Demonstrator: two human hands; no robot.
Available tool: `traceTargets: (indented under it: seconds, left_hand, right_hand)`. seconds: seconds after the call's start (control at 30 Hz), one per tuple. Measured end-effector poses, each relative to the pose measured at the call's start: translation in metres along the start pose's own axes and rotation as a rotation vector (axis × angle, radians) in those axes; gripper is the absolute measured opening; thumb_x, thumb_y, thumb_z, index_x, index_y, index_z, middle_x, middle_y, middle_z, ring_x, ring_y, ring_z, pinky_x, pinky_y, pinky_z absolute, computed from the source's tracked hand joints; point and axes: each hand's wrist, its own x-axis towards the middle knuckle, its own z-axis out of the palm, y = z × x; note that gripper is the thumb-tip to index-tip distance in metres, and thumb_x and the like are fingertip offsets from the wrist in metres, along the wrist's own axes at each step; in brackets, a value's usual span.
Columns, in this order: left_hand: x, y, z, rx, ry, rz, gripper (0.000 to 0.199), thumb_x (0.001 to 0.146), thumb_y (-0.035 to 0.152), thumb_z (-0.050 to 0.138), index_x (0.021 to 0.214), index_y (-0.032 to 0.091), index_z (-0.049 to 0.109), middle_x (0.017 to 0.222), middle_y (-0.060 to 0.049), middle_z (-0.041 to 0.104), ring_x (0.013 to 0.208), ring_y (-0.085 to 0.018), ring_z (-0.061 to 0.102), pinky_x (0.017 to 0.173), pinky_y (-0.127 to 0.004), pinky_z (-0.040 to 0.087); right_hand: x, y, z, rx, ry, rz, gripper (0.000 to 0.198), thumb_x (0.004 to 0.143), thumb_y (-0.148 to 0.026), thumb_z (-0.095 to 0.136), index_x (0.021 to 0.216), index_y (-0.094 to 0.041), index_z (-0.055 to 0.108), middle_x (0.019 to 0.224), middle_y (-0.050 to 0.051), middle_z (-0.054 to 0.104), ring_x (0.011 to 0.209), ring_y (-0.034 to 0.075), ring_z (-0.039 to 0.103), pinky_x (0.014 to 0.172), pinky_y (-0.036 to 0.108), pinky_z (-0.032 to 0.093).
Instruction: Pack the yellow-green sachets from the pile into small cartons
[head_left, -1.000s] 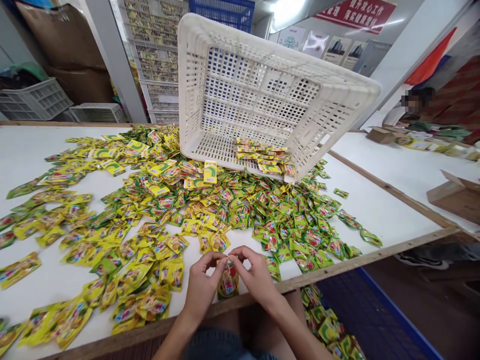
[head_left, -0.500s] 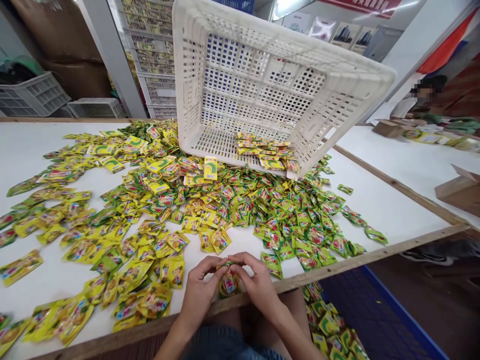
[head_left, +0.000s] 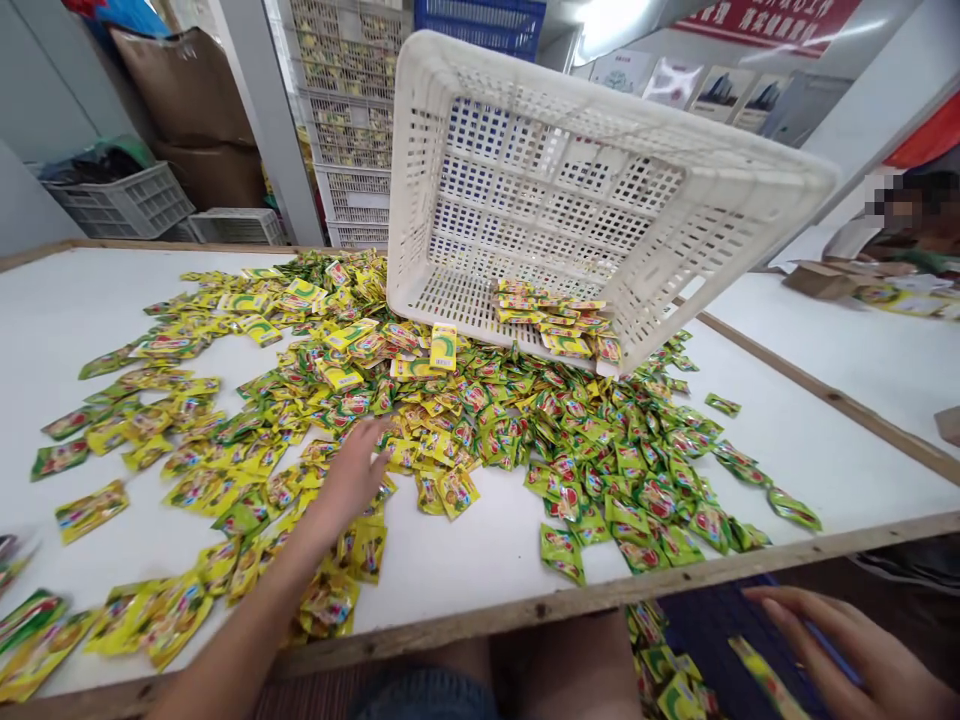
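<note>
My left hand [head_left: 356, 470] reaches over the pile of candy packets, its thumb apart from the fingers, just above yellow packets [head_left: 405, 450]. Nothing shows in it, though its fingertips are partly blurred. To the right, past the table's edge, my right hand [head_left: 855, 640] is open with fingers stretched out. A yellow-green packet [head_left: 765, 680] is in the air just left of it, apart from the fingers, above a blue crate [head_left: 705, 625]. More packets [head_left: 675, 680] lie in that crate. Green packets [head_left: 645, 480] are heaped on the table's right side.
A white plastic basket [head_left: 645, 140] lies tipped on its side at the back of the heap, with flat yellow cartons [head_left: 555, 310] inside. A wooden strip [head_left: 540, 608] edges the white table. Stacked crates [head_left: 352, 130] stand behind. Another person [head_left: 922, 225] sits at the far right.
Both hands were together on one packet at the table's edge. They have parted: the left went forward onto the pile, the right went over the crate and let the packet go.
</note>
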Motion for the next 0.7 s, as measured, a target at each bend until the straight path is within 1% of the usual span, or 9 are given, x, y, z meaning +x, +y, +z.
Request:
traceTargets:
  seconds: [0.07,0.17,0.23,0.3,0.37,0.43,0.5,0.57,0.7]
  left_hand:
    - [0.028,-0.017,-0.013,0.117,0.029,0.020,0.034,0.078,0.016,0.045,0.110,0.020,0.055,0.113,-0.009,0.058,0.108,-0.027,0.051,0.095,-0.044,0.038]
    - [0.066,-0.022,-0.017,0.143,0.075,0.004,0.037,0.080,0.019,0.043,0.117,0.018,0.048,0.116,-0.010,0.057,0.108,-0.026,0.051,0.093,-0.041,0.039]
    - [0.091,-0.014,-0.004,0.132,0.064,0.013,0.041,0.081,0.022,0.045,0.122,0.017,0.043,0.118,-0.010,0.056,0.106,-0.024,0.053,0.090,-0.037,0.042]
    - [0.117,-0.001,0.016,0.124,0.066,0.011,0.048,0.081,0.027,0.049,0.126,0.015,0.038,0.119,-0.012,0.054,0.107,-0.025,0.052,0.090,-0.037,0.040]
    - [0.142,0.014,0.040,0.111,0.080,0.008,0.054,0.079,0.033,0.054,0.128,0.016,0.037,0.127,-0.015,0.047,0.117,-0.028,0.042,0.096,-0.040,0.033]
    - [0.162,0.028,0.060,0.084,0.082,-0.009,0.055,0.074,0.039,0.060,0.122,0.017,0.044,0.133,-0.017,0.039,0.124,-0.034,0.032,0.098,-0.044,0.028]
    - [0.173,0.037,0.074,0.043,0.069,-0.041,0.051,0.069,0.040,0.065,0.111,0.016,0.051,0.134,-0.019,0.036,0.126,-0.038,0.027,0.098,-0.048,0.024]
    - [0.176,0.040,0.082,-0.010,0.051,-0.088,0.046,0.063,0.034,0.071,0.101,0.014,0.054,0.130,-0.022,0.040,0.123,-0.040,0.030,0.097,-0.050,0.024]
    - [0.164,0.028,0.074,-0.158,0.043,-0.198,0.035,0.057,0.017,0.070,0.087,0.013,0.052,0.116,-0.019,0.050,0.115,-0.037,0.042,0.093,-0.045,0.031]
  right_hand:
    - [-0.007,0.001,0.011,0.072,-0.126,0.004,0.033,0.070,-0.055,0.054,0.082,-0.028,0.069,0.091,0.014,0.069,0.080,0.026,0.066,0.069,0.037,0.052]
    - [-0.009,-0.035,0.044,0.191,-0.236,-0.026,0.031,0.072,-0.051,0.055,0.086,-0.026,0.067,0.092,0.010,0.070,0.085,0.026,0.065,0.073,0.035,0.053]
    - [-0.004,-0.071,0.067,0.283,-0.263,-0.085,0.028,0.076,-0.047,0.053,0.084,-0.024,0.067,0.089,0.009,0.070,0.084,0.025,0.065,0.073,0.034,0.053]
    - [0.002,-0.107,0.086,0.374,-0.293,-0.135,0.025,0.079,-0.042,0.052,0.085,-0.022,0.066,0.088,0.008,0.069,0.083,0.024,0.064,0.074,0.033,0.051]
    - [0.006,-0.137,0.099,0.455,-0.302,-0.161,0.022,0.082,-0.038,0.050,0.087,-0.021,0.065,0.087,0.008,0.068,0.083,0.023,0.063,0.074,0.032,0.050]
    - [0.005,-0.158,0.109,0.520,-0.316,-0.178,0.021,0.083,-0.034,0.049,0.088,-0.020,0.064,0.086,0.007,0.068,0.082,0.022,0.062,0.074,0.031,0.049]
    - [0.002,-0.171,0.115,0.557,-0.342,-0.194,0.019,0.084,-0.032,0.048,0.087,-0.020,0.064,0.084,0.006,0.067,0.081,0.022,0.062,0.073,0.031,0.048]
    - [-0.001,-0.177,0.120,0.563,-0.360,-0.197,0.018,0.084,-0.031,0.048,0.086,-0.021,0.063,0.082,0.005,0.066,0.079,0.022,0.061,0.071,0.030,0.047]
    - [-0.002,-0.177,0.132,0.538,-0.375,-0.206,0.018,0.085,-0.027,0.046,0.085,-0.020,0.063,0.080,0.005,0.065,0.076,0.020,0.060,0.069,0.029,0.046]
